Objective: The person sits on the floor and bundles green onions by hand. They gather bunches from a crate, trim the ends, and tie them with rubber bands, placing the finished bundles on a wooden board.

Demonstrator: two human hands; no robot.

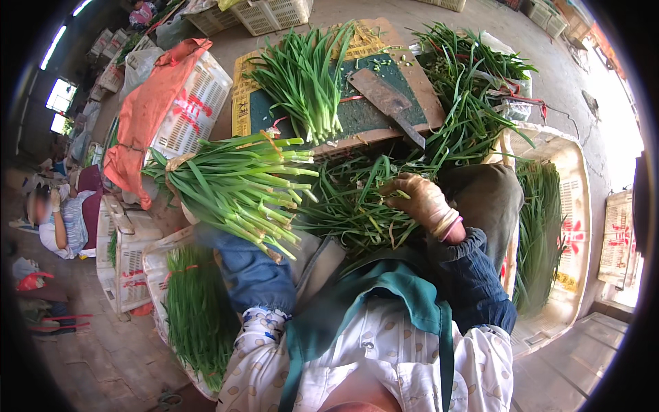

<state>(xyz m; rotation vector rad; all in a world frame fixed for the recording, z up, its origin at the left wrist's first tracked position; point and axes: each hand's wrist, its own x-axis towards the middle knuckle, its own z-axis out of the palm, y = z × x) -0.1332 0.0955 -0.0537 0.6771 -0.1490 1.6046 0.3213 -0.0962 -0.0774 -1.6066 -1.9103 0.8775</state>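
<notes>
My left hand (178, 161), mostly hidden by leaves, grips a bunch of flat-leaved allium greens (231, 185). The bunch lies sideways, its pale cut stems pointing right and a tan band near those ends. My right hand (416, 198) wears a soiled glove, with rubber bands (447, 224) around the wrist. Its curled fingers hold a small yellowish leaf piece (403, 194) above loose greens (355, 201) in my lap. Ahead, another bunch (309, 82) rests on a dark green board (360, 121). To its right lies a cleaver (383, 95), handle towards me.
Plastic crates of greens flank me, a left crate (154, 268) and a right crate (576, 206). Loose greens (463, 87) are heaped beyond the board's right side. A red cloth (149, 98) drapes an upright crate (198, 103). Another person (69, 216) sits at far left.
</notes>
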